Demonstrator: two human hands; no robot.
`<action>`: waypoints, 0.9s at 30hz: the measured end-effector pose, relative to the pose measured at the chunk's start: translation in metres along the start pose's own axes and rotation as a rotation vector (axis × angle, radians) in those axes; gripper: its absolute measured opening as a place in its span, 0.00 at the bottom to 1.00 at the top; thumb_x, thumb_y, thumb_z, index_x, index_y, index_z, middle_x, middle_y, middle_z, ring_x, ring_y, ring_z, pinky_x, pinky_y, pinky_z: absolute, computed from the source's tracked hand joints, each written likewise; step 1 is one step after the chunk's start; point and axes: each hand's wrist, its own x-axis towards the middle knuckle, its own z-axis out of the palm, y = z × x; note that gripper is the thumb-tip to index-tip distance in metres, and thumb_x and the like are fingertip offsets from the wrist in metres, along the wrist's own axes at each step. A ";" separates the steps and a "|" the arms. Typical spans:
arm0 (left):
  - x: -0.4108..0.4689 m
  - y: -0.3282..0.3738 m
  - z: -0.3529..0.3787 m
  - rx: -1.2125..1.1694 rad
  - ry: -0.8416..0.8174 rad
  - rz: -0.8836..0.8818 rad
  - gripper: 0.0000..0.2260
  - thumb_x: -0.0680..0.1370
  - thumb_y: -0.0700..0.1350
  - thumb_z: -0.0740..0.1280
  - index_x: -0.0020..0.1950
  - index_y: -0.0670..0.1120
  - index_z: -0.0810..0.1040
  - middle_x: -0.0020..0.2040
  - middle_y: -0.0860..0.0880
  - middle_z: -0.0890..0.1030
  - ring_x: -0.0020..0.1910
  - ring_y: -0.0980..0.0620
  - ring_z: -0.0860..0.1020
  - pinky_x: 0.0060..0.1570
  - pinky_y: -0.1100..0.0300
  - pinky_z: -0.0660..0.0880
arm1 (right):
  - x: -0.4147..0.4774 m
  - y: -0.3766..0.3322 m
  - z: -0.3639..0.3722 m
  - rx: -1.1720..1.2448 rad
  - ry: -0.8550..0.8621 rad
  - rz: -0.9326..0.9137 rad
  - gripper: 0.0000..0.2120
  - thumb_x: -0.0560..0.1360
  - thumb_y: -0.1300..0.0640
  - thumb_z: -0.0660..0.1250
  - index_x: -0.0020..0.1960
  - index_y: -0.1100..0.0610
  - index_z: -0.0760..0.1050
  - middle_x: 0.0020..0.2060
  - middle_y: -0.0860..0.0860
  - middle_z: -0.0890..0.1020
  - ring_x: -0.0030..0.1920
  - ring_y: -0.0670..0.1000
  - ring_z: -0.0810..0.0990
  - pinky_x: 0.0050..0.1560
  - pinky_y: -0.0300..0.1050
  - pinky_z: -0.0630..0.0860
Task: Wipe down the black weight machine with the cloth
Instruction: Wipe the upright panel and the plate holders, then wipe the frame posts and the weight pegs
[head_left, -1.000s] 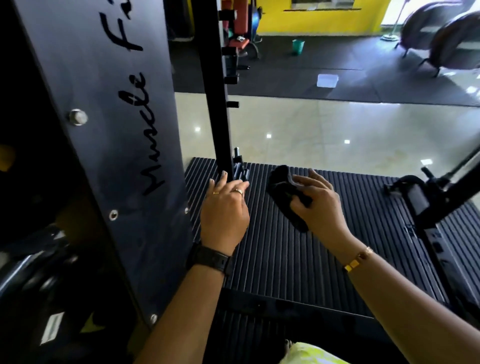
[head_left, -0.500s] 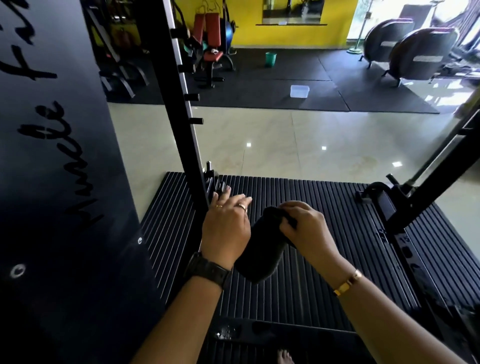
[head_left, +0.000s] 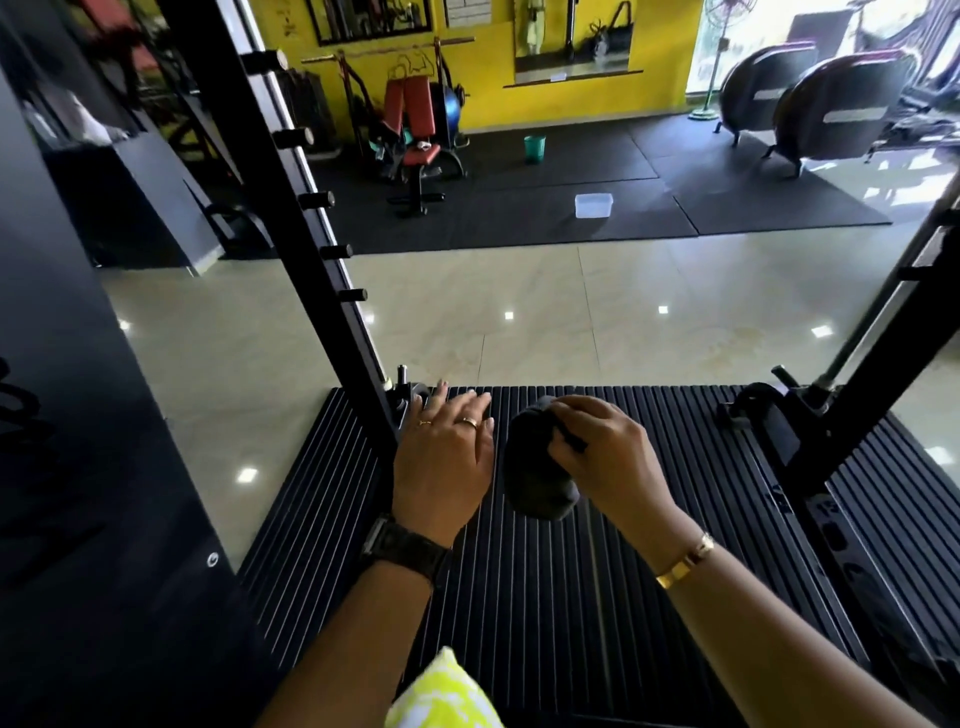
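The black weight machine fills the near view: a ribbed black footplate (head_left: 597, 597), a black upright post (head_left: 291, 208) with side pegs on the left, and a slanted frame bar (head_left: 852, 415) on the right. My right hand (head_left: 602, 457) grips a bunched black cloth (head_left: 535, 478) just above the footplate's far half. My left hand (head_left: 441, 462) hovers beside the cloth with straight fingers, its fingertips near the post's base and a small metal fitting (head_left: 408, 389).
A black side panel (head_left: 78, 467) with script lettering stands close on my left. Beyond the footplate lies shiny tiled floor, then black mats with a white box (head_left: 593, 205), a green bucket (head_left: 535, 149), a red bench (head_left: 413, 124) and two black machines (head_left: 810, 111).
My view has tilted up, showing more of the gym. The cloth has gone from hanging long to bunched under my right hand, which has moved away from my left hand.
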 end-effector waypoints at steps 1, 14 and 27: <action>0.003 0.003 0.000 0.002 0.000 0.004 0.25 0.80 0.54 0.48 0.66 0.46 0.77 0.66 0.46 0.78 0.71 0.43 0.70 0.72 0.48 0.55 | 0.002 0.003 -0.003 0.018 0.009 0.000 0.13 0.67 0.67 0.76 0.52 0.64 0.82 0.49 0.59 0.84 0.44 0.60 0.84 0.45 0.56 0.82; 0.072 0.039 0.036 -0.047 0.010 0.124 0.27 0.77 0.53 0.47 0.65 0.45 0.79 0.65 0.46 0.79 0.71 0.44 0.69 0.71 0.52 0.52 | 0.034 0.060 -0.010 -0.062 0.117 -0.041 0.12 0.65 0.68 0.75 0.48 0.65 0.83 0.45 0.59 0.84 0.40 0.59 0.84 0.40 0.53 0.83; 0.204 0.004 0.119 -0.154 -0.047 0.110 0.19 0.83 0.47 0.53 0.71 0.46 0.72 0.72 0.47 0.72 0.76 0.46 0.61 0.75 0.54 0.46 | 0.130 0.155 0.044 -0.139 0.060 0.025 0.14 0.64 0.70 0.76 0.50 0.66 0.82 0.46 0.61 0.84 0.41 0.61 0.84 0.43 0.54 0.82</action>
